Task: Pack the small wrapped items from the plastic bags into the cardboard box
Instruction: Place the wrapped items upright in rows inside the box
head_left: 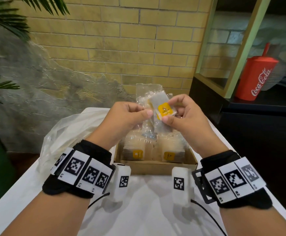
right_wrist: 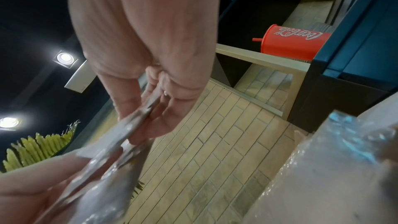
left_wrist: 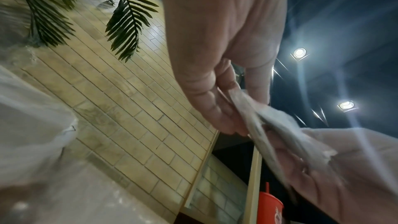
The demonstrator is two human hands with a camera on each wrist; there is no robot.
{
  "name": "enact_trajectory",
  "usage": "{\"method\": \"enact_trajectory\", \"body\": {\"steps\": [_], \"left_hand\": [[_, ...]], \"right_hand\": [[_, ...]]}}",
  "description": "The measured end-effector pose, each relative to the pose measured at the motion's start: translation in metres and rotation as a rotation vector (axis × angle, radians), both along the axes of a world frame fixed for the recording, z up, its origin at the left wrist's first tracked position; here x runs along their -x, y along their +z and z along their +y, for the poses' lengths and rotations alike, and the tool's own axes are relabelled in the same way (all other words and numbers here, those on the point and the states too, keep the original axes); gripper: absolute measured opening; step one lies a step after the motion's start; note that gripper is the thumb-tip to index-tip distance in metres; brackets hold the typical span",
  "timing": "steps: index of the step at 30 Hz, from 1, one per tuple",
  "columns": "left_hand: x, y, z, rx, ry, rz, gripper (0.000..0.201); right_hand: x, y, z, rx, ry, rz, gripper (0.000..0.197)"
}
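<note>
Both hands are raised above an open cardboard box (head_left: pixel 155 166) on the white table. My left hand (head_left: pixel 128 114) pinches the edge of a small clear plastic bag (head_left: pixel 147 97). My right hand (head_left: pixel 174 113) pinches a small wrapped item with a yellow label (head_left: pixel 163 109) that sticks out of that bag. In the left wrist view my fingers (left_wrist: pixel 217 117) grip the crinkled plastic (left_wrist: pixel 277 129). The right wrist view has thumb and fingers (right_wrist: pixel 155 118) closed on the shiny wrapper (right_wrist: pixel 120 135). Stacks of wrapped items with yellow labels (head_left: pixel 138 154) fill the box.
A large crumpled clear plastic bag (head_left: pixel 70 130) lies on the table (head_left: pixel 147 201) left of the box. A red Coca-Cola cup (head_left: pixel 256 77) stands on a dark shelf at the right. A brick wall is behind, palm leaves (head_left: pixel 6 17) at the left.
</note>
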State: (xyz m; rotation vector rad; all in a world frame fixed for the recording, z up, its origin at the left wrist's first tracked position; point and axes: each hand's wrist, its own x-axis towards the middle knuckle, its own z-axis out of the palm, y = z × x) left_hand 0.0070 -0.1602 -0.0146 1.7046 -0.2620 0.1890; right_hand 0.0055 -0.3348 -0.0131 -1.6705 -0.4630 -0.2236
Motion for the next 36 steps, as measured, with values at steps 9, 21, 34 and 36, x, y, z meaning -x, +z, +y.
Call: {"method": "enact_trajectory", "body": {"steps": [9,21,34,36], "left_hand": [[-0.004,-0.002,-0.002,0.086,0.067,-0.044,0.017],[-0.012,-0.007,0.001,0.143,0.147,-0.101,0.031],[-0.010,-0.019,-0.009,-0.034,-0.102,0.147,0.018],[-0.009,-0.019,-0.007,-0.044,-0.141,0.216,0.026]], "right_hand": [[-0.001,0.001,-0.003,0.082,-0.031,0.059,0.026],[-0.002,0.009,-0.026,-0.318,-0.067,0.063,0.009],[-0.011,-0.014,-0.002,-0.020,0.038,0.177,0.023],[-0.011,-0.016,-0.001,0.036,0.024,0.166,0.025]]}}
